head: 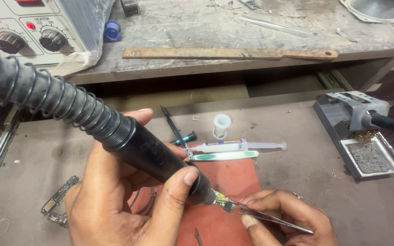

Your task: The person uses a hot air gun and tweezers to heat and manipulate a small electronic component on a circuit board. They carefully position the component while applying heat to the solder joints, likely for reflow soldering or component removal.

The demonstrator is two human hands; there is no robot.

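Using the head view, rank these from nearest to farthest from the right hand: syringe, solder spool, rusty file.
From the right hand, at bottom right holding tweezers:
1. Syringe, just above the red mat.
2. Solder spool, slightly farther up the bench.
3. Rusty file, on the upper shelf edge.

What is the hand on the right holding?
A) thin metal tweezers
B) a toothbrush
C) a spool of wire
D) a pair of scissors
A: the right hand pinches thin metal tweezers, whose tips grip a small part at the nose of the black tool in the left hand.
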